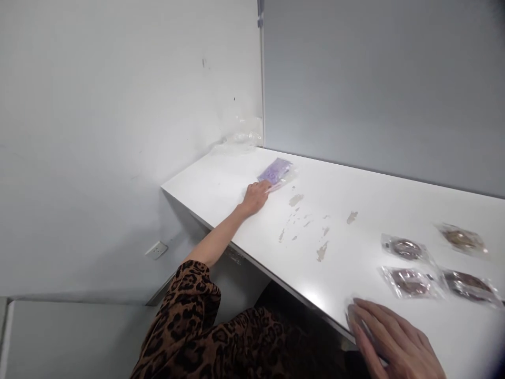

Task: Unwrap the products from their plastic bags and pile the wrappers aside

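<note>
On the white table, my left hand (256, 197) reaches out with its fingers closed at the near edge of a purple packet (276, 171) in a clear plastic sleeve. The packet lies flat near the back of the table. At the front edge, my right hand (394, 337) has its fingers together over a clear plastic packet, mostly hidden; only a shiny rim shows by the fingertips. Nearest to this hand are clear packets with dark reddish-brown coiled contents, one (412, 282) close by and another (408, 249) behind it.
Farther right lie a packet with brownish-gold contents (463, 238) and a dark one (471, 286). Crumpled clear plastic (240, 139) sits in the back corner. Worn patches (295, 200) mark the tabletop (355, 184). A grey panel (374, 89) stands behind; a wall socket (157, 250) is at left.
</note>
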Demonstrator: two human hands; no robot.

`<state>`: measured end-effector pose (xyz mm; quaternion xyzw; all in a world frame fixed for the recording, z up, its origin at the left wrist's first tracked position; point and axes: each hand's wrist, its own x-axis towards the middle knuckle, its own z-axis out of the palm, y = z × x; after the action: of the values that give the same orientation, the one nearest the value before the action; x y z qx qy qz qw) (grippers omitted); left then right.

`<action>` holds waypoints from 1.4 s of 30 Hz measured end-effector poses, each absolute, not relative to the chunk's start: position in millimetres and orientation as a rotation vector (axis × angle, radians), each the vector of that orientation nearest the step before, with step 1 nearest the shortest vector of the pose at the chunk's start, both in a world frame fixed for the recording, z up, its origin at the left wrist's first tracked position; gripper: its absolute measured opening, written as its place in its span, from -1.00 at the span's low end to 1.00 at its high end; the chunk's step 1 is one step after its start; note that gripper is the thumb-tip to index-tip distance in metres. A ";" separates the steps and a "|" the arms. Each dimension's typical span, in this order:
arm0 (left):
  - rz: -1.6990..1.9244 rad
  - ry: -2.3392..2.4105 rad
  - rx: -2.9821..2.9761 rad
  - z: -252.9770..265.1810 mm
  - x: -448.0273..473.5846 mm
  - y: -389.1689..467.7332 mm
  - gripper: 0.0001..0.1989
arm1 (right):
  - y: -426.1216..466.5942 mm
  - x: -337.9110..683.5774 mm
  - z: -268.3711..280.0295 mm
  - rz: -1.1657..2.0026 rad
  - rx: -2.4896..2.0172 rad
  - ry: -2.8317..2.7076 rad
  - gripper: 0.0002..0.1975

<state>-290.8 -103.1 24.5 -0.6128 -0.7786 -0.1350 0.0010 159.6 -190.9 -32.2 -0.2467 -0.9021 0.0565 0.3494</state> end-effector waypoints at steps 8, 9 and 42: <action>-0.439 -2.207 -2.304 28.6 -169.4 -121.3 -0.61 | -197.8 142.4 -13.4 0.134 -0.685 -2.339 -0.85; -0.442 -2.189 -2.332 31.3 -156.2 -120.2 -0.63 | -197.5 142.3 -13.1 0.153 -0.694 -2.340 -0.85; -0.542 -1.875 -2.547 63.7 -10.7 -71.2 -0.44 | -8.5 272.7 -12.8 0.078 -1.637 -2.246 -0.51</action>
<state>-10.7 -71.2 63.7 -0.7932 -0.5841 -0.1688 -0.0337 272.7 -8.5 -12.8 -0.5793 -0.7946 0.0277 0.1797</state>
